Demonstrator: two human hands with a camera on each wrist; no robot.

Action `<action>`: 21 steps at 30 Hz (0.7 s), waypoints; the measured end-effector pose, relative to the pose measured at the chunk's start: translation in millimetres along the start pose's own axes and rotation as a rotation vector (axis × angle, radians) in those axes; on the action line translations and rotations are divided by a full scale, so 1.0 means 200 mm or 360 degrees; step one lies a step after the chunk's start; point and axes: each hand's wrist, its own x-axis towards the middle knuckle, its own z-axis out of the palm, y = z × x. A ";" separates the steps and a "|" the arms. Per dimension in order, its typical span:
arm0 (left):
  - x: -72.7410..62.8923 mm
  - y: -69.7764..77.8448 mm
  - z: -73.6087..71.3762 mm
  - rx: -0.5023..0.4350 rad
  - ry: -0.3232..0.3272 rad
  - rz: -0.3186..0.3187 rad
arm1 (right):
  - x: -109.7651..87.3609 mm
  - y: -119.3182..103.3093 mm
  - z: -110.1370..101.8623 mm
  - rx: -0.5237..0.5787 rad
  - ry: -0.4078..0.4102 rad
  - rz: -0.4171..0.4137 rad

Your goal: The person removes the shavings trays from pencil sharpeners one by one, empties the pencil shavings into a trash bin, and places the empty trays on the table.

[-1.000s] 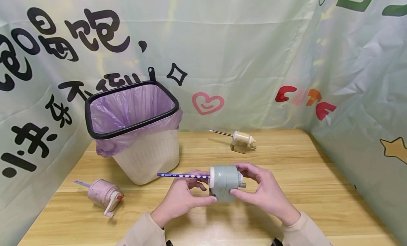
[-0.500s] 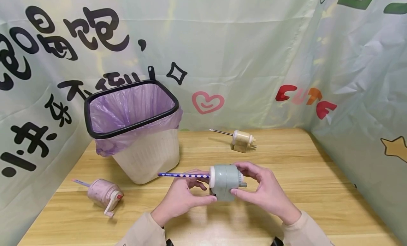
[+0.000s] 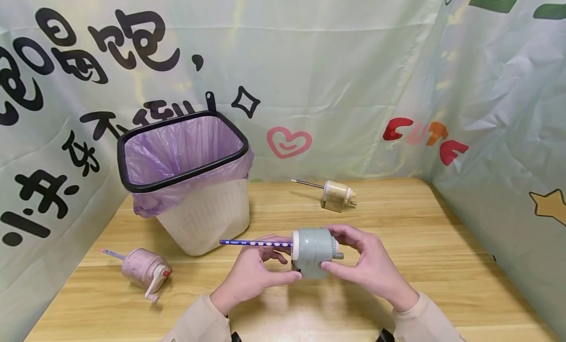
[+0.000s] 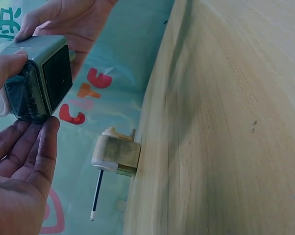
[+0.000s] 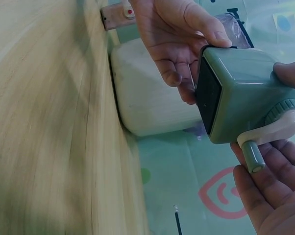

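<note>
1. Nearest, to the right of the bin and in front of it, the grey-green sharpener is held up off the table; its dark underside is shown in both wrist views.
2. Its pencil end is gripped by the left hand, and its opposite end is pinched between thumb and fingers of the right hand, beside the crank. Whether the crank is touched cannot be told.
3. A blue pencil is seated in the sharpener's face, its free end reaching leftward in front of the bin.
4. Hardly anything has been changed: both grips and the sharpener's pose are matched in the frame half a second ago. Against the frame a second ago, the whole scene, bin included, is shifted marginally upward, judged a slight head tilt. A steady hold is therefore judged, with no visible progress made.
5. To the bin's left and in front, a pink sharpener is rested, with a pencil fitted.
6. Farther off, right of the bin, a yellowish sharpener is placed.
7. Behind the bin, printed cloth is hung.
</note>
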 end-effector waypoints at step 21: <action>0.00 0.00 -0.01 0.0011 -0.0014 -0.0049 | 0.00 0.00 -0.01 -0.0017 -0.0020 -0.0006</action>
